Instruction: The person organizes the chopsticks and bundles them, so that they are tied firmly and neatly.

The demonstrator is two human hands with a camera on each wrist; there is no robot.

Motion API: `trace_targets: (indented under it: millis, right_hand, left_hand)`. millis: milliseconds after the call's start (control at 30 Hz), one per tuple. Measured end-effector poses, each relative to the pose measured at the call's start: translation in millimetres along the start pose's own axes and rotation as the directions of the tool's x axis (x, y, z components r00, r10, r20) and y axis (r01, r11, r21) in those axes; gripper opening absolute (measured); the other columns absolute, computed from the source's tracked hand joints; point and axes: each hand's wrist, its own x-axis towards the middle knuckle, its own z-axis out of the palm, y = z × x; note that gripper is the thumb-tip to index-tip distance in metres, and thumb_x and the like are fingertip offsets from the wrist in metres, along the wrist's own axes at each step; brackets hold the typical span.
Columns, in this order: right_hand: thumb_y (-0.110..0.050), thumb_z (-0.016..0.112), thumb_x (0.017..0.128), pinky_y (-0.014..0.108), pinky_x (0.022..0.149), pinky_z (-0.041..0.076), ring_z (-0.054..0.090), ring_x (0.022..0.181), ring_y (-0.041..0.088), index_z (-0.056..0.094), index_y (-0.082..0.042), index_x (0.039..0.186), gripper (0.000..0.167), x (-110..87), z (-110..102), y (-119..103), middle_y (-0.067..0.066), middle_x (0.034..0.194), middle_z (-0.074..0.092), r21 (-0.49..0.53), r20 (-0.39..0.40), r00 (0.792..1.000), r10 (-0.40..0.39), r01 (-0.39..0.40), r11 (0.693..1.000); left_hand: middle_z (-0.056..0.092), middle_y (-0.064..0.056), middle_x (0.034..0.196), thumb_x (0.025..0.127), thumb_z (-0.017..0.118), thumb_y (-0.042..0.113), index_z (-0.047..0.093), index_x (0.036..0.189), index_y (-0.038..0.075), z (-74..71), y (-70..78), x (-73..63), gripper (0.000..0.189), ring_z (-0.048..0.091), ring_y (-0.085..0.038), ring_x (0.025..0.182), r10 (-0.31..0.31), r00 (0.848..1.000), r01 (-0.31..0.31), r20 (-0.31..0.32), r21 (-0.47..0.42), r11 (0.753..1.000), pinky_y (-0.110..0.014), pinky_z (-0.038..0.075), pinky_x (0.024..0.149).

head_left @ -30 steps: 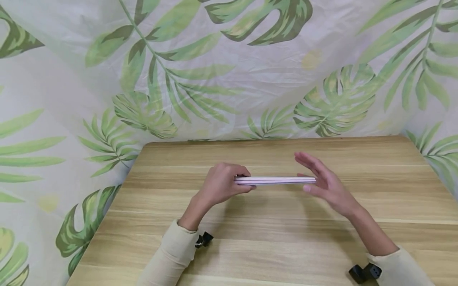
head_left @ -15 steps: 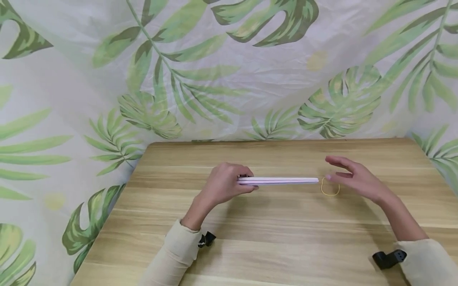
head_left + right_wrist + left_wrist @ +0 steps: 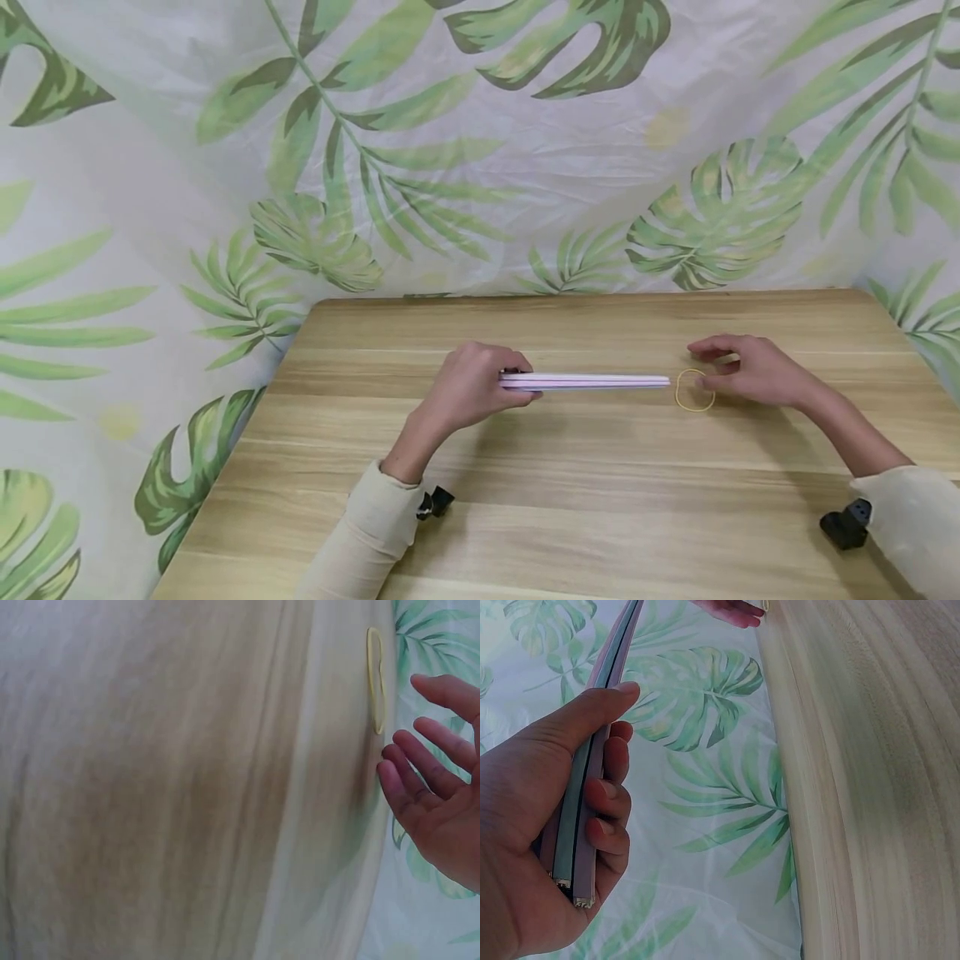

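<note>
My left hand (image 3: 465,383) grips a bundle of long slim chopsticks (image 3: 592,382) by one end and keeps it level over the table. In the left wrist view the thumb lies along the pastel pink and green chopsticks (image 3: 570,832), with fingers curled round them and gold-toned ends showing at the palm. A thin yellow rubber band (image 3: 693,411) lies in a loose ring on the tabletop, just beyond the free ends. Right beside it is my right hand (image 3: 757,371), thumb tip overlapping the ring's edge. The right wrist view shows those fingers (image 3: 424,761) loosely bent and apart from the band.
Both hands are over a wood-grain table (image 3: 570,517). A leaf-patterned cloth (image 3: 480,167) hangs behind its back edge and along the left side. Small black wrist cameras (image 3: 847,525) stick out by the cuffs.
My right hand has moved right, away from the chopsticks' free ends, and its fingers have relaxed. The yellow rubber band has come into view on the table. My left hand keeps its grip.
</note>
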Motion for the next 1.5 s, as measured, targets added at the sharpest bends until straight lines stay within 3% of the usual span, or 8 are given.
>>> trace_targets:
  millis: [300,567,767,1100,1500]
  right_hand:
    - [-0.014,0.087,0.091,0.021,0.080,0.058,0.070,0.096,0.009,0.076,0.001,0.124,0.039,6.4,5,6,0.009,0.112,0.080,-0.007,-0.036,0.998,-0.044,0.044,0.999]
    - [-0.005,0.084,0.091,0.019,0.077,0.056,0.066,0.088,-0.002,0.077,0.001,0.120,0.031,12.0,8,8,0.002,0.099,0.080,-0.010,-0.056,0.996,-0.072,0.072,0.997]
    - [-0.004,0.083,0.092,0.019,0.075,0.054,0.066,0.082,-0.002,0.077,0.002,0.118,0.028,15.1,11,7,-0.001,0.094,0.079,-0.029,-0.051,0.998,-0.044,0.043,0.999]
    - [-0.004,0.078,0.096,0.022,0.074,0.053,0.063,0.083,0.000,0.077,-0.003,0.114,0.019,11.3,9,-4,-0.004,0.093,0.075,-0.078,-0.042,0.996,-0.081,0.077,0.994]
    - [-0.010,0.077,0.099,0.021,0.072,0.056,0.069,0.083,0.000,0.076,-0.001,0.118,0.021,-3.3,-2,-48,0.005,0.098,0.081,-0.013,-0.135,0.991,-0.013,0.012,1.000]
  left_hand:
    - [0.074,0.011,0.078,0.085,0.092,0.026,0.081,0.090,0.020,-0.3,1.2,0.1,0.013,0.053,0.001,0.061,0.010,1.000,-0.010,0.001,0.001,1.000,-0.019,0.042,0.057]
    - [0.073,0.012,0.077,0.085,0.091,0.026,0.081,0.091,0.021,0.0,1.9,-0.5,0.013,0.052,0.001,0.061,0.001,1.000,0.000,0.020,-0.007,1.000,-0.019,0.042,0.057]
    - [0.072,0.013,0.076,0.085,0.091,0.025,0.081,0.091,0.022,0.2,1.8,-0.5,0.012,0.053,0.001,0.061,-0.012,1.000,0.012,0.025,0.004,1.000,-0.019,0.042,0.058]
    - [0.071,0.014,0.075,0.085,0.092,0.028,0.081,0.091,0.022,1.2,1.7,-0.4,0.013,0.051,0.001,0.060,-0.008,1.000,0.008,0.030,0.008,1.000,-0.018,0.041,0.057]
    - [0.071,0.015,0.075,0.085,0.091,0.027,0.081,0.089,0.024,3.9,3.0,-0.6,0.012,0.052,0.001,0.060,-0.003,0.999,0.002,0.034,0.021,1.000,-0.019,0.042,0.056]
